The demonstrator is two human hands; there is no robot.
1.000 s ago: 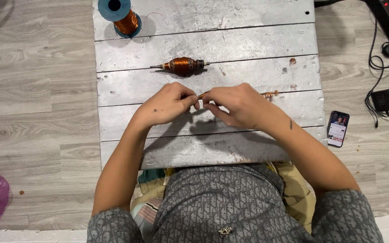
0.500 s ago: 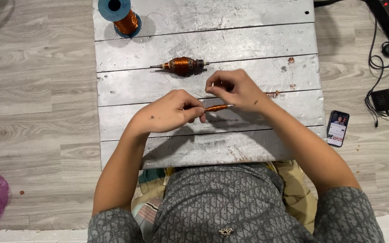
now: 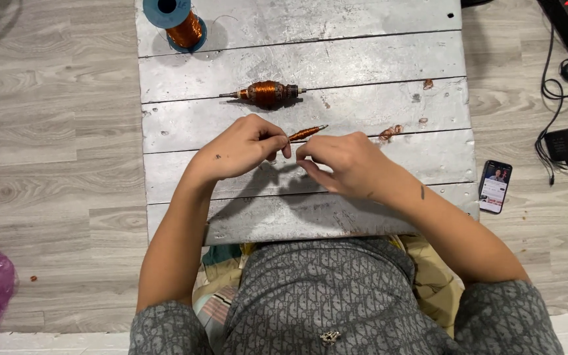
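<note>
Pinched between the left hand [image 3: 244, 146] and right hand [image 3: 342, 163], a thin copper-wound rod [image 3: 306, 133] hovers mid-table [image 3: 376, 204], apparently part-wound, while a finished-looking coil [image 3: 265, 94] and wire spool [image 3: 177, 21] lie toward the far edge.

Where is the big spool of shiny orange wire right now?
In the head view, the spool of copper wire stands at the far left corner of the grey plank board, beyond the wire-wound motor part and well away from both hands.
</note>
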